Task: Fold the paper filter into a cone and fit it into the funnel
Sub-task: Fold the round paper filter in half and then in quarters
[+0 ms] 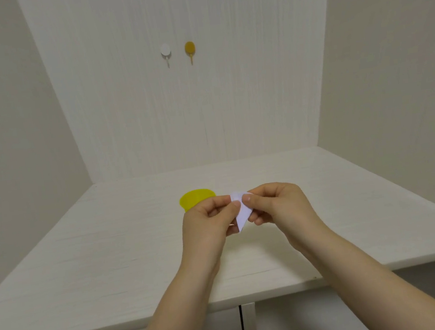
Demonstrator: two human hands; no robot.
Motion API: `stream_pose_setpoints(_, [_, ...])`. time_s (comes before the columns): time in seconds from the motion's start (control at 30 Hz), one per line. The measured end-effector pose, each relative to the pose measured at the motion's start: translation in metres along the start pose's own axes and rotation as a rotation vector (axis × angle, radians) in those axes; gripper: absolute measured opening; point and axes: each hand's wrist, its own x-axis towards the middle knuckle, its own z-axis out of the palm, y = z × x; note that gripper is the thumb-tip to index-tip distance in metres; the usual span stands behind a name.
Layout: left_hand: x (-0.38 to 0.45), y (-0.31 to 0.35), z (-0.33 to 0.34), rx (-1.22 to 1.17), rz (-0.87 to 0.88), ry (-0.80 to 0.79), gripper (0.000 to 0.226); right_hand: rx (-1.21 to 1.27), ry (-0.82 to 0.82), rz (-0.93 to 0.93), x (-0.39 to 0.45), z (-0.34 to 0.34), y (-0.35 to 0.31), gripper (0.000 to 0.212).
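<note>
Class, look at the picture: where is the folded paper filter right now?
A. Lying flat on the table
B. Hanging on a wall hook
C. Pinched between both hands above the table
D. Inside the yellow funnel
C: the left hand and right hand pinch the paper filter between them, in front of the yellow funnel.

**No readable text in view**

Nothing in the head view carries writing, a label, a brand mark, a number or a sign that can be read. The folded white paper filter (239, 211) shows plain faces, the yellow funnel (194, 198) is unmarked where it is visible, and the two round wall hooks (189, 49) bear no lettering that can be made out.
</note>
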Motion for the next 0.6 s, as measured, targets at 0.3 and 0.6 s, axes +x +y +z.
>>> stream_pose_setpoints(0.3, [-0.004, -0.003, -0.005, 0.043, -0.106, -0.146, 0.018, 0.068, 0.069, -0.026, 0.0, -0.003, 0.008, 0.014])
stream_pose_setpoints(0.6, [-0.006, -0.011, -0.006, 0.16, 0.028, 0.001, 0.017, 0.095, 0.033, 0.002, -0.003, -0.001, 0.013, 0.026])
